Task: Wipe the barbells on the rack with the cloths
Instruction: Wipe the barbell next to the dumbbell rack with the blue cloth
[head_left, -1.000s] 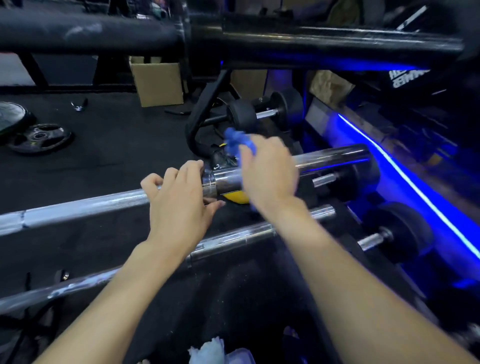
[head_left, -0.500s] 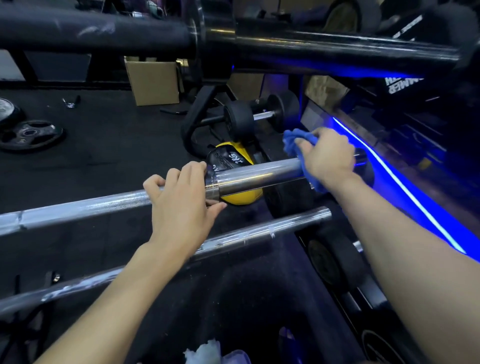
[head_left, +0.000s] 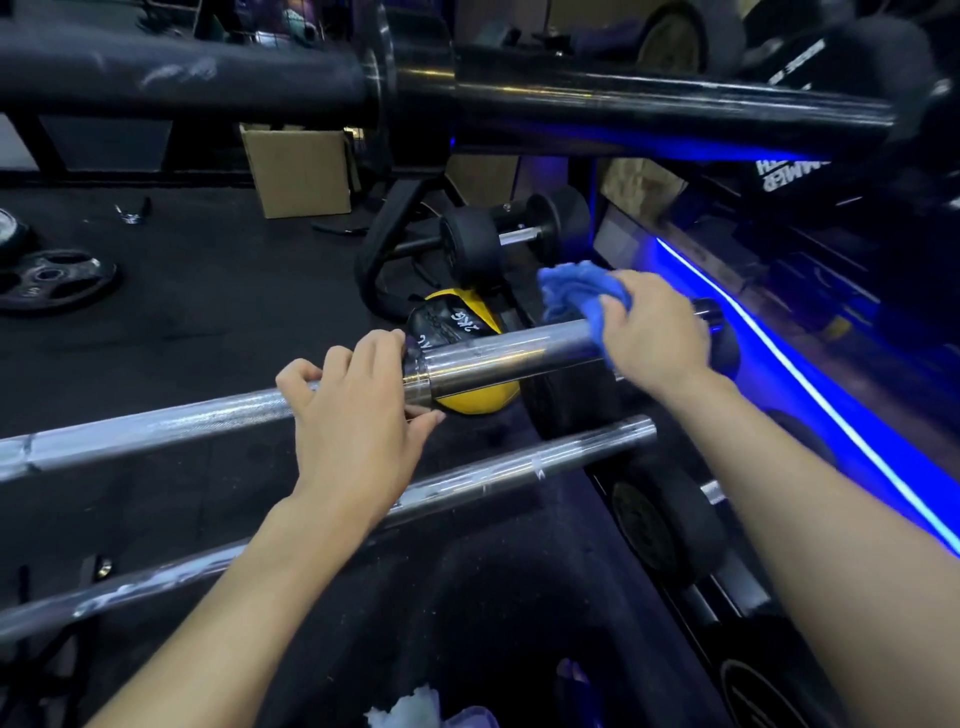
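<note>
Gym floor (head_left: 182, 291) of dark rubber fills the scene below you, with a thick black bar (head_left: 623, 104) crossing the top of the view and a blue light strip (head_left: 810, 384) running along the right; between them lie two chrome barbells on the rack, one above the other. Your task's thing, the upper barbell (head_left: 156, 426), runs from the left edge to a wider sleeve (head_left: 509, 358) at the right; the lower barbell (head_left: 467, 478) sits just beneath it, untouched. Behind the sleeve a yellow and black weight (head_left: 472, 405) rests on the floor, beyond it a black dumbbell (head_left: 498, 234), a cardboard box (head_left: 301, 171), and a weight plate (head_left: 52, 278) far left. Your left hand (head_left: 358, 421) wraps the shaft just beside the sleeve's collar, its grip closed round the bar, fingers over the top and thumb below; your right hand (head_left: 654, 332) lies at the sleeve's outer end, its grip bunched on a blue cloth (head_left: 571, 291) pressed against the chrome. A white cloth (head_left: 410, 706) shows at the bottom edge. Judging by looks, the bar is heavy, rigid and slick, and the sleeve likely spins; steady the shaft rather than the sleeve; the cloth is soft and light, so keep it gathered in your palm and wrapped round the metal.
</note>
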